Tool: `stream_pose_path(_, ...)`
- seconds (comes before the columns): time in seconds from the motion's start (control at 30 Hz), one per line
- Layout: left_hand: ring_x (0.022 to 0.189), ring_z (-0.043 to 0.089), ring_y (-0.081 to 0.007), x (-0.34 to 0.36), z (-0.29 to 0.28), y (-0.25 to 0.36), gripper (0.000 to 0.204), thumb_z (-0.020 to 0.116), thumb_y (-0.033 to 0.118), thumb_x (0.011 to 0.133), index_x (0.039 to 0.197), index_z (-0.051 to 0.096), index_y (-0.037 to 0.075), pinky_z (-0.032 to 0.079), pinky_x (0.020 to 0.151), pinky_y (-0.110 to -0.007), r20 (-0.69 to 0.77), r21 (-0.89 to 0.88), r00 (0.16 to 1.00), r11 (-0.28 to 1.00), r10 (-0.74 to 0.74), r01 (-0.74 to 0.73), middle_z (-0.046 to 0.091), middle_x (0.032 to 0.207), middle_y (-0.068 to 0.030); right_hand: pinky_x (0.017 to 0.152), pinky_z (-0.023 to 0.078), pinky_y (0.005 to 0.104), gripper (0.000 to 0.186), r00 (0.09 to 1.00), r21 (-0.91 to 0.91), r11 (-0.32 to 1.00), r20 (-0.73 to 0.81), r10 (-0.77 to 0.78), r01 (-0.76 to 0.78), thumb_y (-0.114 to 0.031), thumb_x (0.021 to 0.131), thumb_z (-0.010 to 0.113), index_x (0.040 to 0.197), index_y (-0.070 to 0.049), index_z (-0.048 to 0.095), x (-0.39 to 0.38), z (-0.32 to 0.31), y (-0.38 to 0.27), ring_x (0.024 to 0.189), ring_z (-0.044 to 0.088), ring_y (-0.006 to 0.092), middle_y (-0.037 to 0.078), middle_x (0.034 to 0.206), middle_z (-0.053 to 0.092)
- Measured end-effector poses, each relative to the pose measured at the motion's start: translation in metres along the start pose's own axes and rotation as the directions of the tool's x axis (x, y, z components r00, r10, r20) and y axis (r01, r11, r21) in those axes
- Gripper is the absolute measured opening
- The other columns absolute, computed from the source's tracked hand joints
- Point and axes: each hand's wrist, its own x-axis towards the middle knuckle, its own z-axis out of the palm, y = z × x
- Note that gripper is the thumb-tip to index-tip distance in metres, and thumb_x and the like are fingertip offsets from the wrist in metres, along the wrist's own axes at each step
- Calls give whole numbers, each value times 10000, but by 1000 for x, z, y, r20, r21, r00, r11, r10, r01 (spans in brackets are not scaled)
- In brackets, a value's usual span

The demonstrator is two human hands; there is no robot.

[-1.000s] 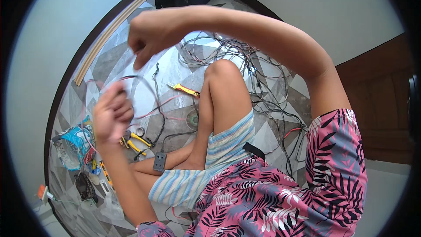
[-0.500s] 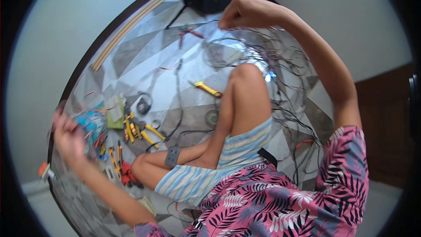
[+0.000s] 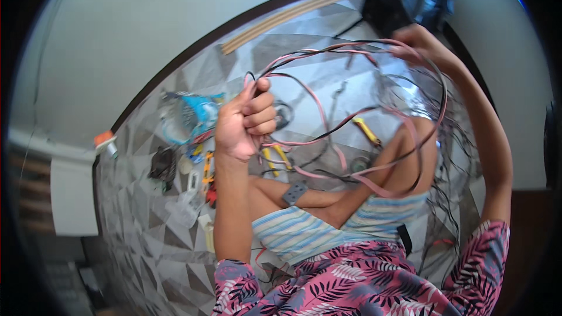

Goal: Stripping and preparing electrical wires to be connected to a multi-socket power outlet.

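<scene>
My left hand (image 3: 249, 118) is closed in a fist around a bundle of pink and black electrical wires (image 3: 380, 190). The wires run from the fist in wide loops, held up above my crossed legs. Up at the right, my right hand (image 3: 422, 48) is bent and somewhat blurred, its fingers closed at the top of the loops. The wires pass through or against those fingers. Loose ends hang below my left fist, in front of yellow-handled pliers (image 3: 270, 161).
A grey socket block (image 3: 294, 193) rests on my leg, and a yellow cutter (image 3: 367, 132) lies on the tiled floor. Tangled dark cables (image 3: 448, 199) spread at right. A blue plastic bag (image 3: 202, 111) is at left; wooden strips (image 3: 293, 17) line the wall near a black bag (image 3: 389, 0).
My left hand has come in from the far left and now grips the wires. Looped wires now hang clearly between both hands. The view has turned left.
</scene>
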Motion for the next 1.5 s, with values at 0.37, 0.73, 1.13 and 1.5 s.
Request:
stream_pose_path(0.37,520,290,-32,-41,-4,20,204,395,230,1065,1088,489,51,267,474,-205,-67,-9,976,978,207,-208,320,663,64,510,367,212,447,962,147,962,-120,247,-229,-471,840,752,737,-50,646,-45,-4,79,546,489,62,-15,612,551)
stream_pose_path(0.73,518,299,-61,-53,-11,33,228,322,196,1082,1099,475,27,289,490,-226,-42,-140,954,944,296,-299,315,672,39,521,356,232,423,961,67,963,-75,267,-262,-456,858,741,771,-48,672,-75,-8,111,551,461,63,-27,615,544)
stream_pose_path(1.13,541,328,-61,-8,-18,-9,214,369,214,1074,1029,499,51,321,508,-214,-141,40,976,986,166,-162,344,668,50,580,451,419,273,923,-315,908,351,-159,276,-257,838,701,730,-7,712,-45,82,-48,617,588,369,174,651,624)
stream_pose_path(1.5,502,383,-100,-14,31,-30,195,319,178,1076,1012,443,40,359,495,-241,61,-522,957,826,285,-212,361,623,15,476,406,340,254,825,75,971,515,-233,228,-228,834,752,730,2,721,-21,68,-116,514,584,258,94,582,614)
